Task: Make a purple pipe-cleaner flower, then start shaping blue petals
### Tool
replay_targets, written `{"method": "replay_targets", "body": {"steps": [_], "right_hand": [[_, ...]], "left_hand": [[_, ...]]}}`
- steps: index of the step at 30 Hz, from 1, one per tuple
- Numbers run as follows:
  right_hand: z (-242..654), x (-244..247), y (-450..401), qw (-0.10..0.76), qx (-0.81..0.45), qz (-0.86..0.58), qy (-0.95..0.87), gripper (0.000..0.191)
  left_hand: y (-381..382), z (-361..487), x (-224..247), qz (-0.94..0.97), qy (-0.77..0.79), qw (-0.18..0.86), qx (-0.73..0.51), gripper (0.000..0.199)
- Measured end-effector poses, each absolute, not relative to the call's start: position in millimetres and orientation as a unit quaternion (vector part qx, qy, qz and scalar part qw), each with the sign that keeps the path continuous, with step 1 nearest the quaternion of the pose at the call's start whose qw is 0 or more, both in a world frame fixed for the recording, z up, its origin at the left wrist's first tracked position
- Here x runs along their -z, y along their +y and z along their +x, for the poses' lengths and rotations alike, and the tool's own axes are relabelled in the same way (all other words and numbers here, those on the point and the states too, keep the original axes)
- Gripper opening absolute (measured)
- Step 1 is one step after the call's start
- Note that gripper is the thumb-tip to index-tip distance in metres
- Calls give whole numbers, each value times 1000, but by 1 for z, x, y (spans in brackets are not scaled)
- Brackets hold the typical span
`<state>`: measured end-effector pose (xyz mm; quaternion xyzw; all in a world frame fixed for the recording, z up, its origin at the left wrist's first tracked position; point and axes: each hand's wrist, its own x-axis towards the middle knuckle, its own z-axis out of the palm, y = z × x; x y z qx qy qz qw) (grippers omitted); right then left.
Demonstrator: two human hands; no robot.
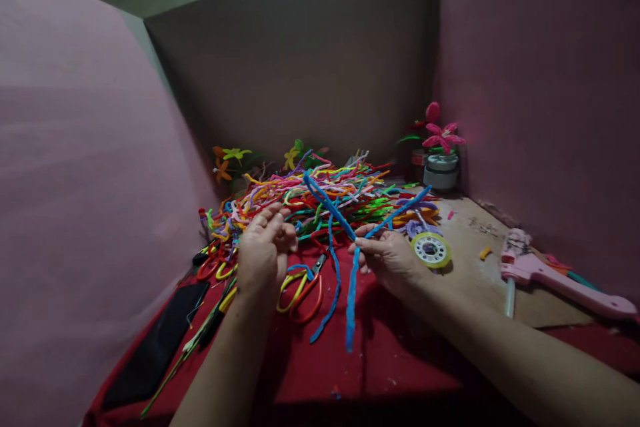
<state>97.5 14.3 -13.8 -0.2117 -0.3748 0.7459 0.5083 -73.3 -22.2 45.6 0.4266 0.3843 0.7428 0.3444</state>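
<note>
Several blue pipe cleaners (336, 211) cross one another in front of me. My right hand (387, 255) pinches them at the crossing, between thumb and fingers. Some ends point up and outward, and others hang down over the red cloth. To the left, my left hand (264, 247) is raised with its fingers loosely curled and apart, touching none of the blue strips. Between the hands, scissors with red and yellow handles (306, 293) lie on the cloth. Behind both hands spreads a big heap of multicoloured pipe cleaners (320, 190).
A pink glue gun (565, 283) and a yellow tape roll (431, 250) lie on a brown board (473, 280) at right. Behind it stands a small pot (441, 172) with a pink flower. A black flat object (157, 343) lies at left on the red cloth (395, 373).
</note>
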Motion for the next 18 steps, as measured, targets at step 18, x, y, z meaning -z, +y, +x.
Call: {"method": "replay_targets", "body": {"steps": [18], "right_hand": [[90, 18, 2, 480, -683, -279, -475, 6]], "left_hand": [[-34, -11, -41, 747, 461, 88, -471, 18]]}}
